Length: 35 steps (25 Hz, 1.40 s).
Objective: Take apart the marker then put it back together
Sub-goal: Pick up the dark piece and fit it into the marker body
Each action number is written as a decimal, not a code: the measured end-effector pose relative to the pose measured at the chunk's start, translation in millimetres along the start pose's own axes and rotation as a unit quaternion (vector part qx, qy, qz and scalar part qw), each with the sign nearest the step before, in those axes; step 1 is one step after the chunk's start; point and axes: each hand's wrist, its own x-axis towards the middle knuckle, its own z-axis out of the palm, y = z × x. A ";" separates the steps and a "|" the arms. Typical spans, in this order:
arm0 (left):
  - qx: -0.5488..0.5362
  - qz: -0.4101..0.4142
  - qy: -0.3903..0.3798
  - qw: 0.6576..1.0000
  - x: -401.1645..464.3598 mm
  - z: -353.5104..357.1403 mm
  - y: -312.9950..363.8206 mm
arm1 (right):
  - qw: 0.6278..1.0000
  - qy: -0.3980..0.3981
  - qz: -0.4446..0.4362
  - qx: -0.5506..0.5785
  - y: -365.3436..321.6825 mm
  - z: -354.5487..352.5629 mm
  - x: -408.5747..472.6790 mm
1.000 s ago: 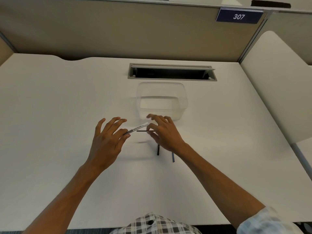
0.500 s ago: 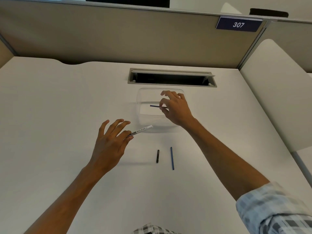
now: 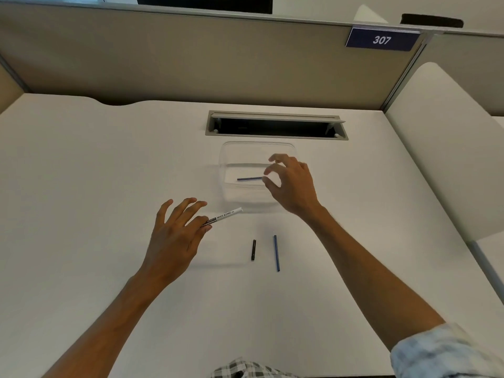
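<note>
Marker in pieces on a white worktop [image 3: 81, 186]. White barrel [image 3: 224, 215] pinched at its near end between thumb and forefinger of the left hand [image 3: 174, 236], remaining fingers splayed, far end pointing right toward a clear tub [image 3: 229, 148]. Right hand [image 3: 290, 184] poised over the tub with fingers spread and loosely curled, apparently grasping nothing; short blue rod [image 3: 249, 178] lying in the tub just left of its fingertips, contact not clear. Near centre of the worktop, side by side but apart: small black piece [image 3: 253, 250] on the left, longer blue rod [image 3: 276, 252] on the right.

Count: one barrel, two blue rods, one black piece, one tub. No cap visible.

Likely handling: all parts featherweight, slim and smooth, prone to rolling; barrel stiff plastic, best held around its middle or closed end, leaving the open end free. Blue rods probably soft ink cores, better pinched lightly mid-length than squeezed. Black piece tiny, a fingertip pick-up from both sides.
</note>
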 end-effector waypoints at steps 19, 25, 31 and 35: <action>0.011 0.037 -0.011 0.999 -20.4 -3.7 35.5 | 0.975 -0.039 0.217 0.039 -16.3 47.5 -161.5; 0.001 0.044 -0.004 0.999 -31.0 -10.1 42.3 | 0.947 0.011 0.281 0.155 -23.7 38.2 -165.0; -0.018 0.042 0.000 0.999 -38.3 -15.5 45.6 | 0.857 0.057 0.299 0.415 -32.4 3.9 -166.1; -0.023 0.030 0.004 0.999 -39.1 -17.7 46.8 | 0.827 0.052 0.271 0.490 -43.0 -17.8 -171.6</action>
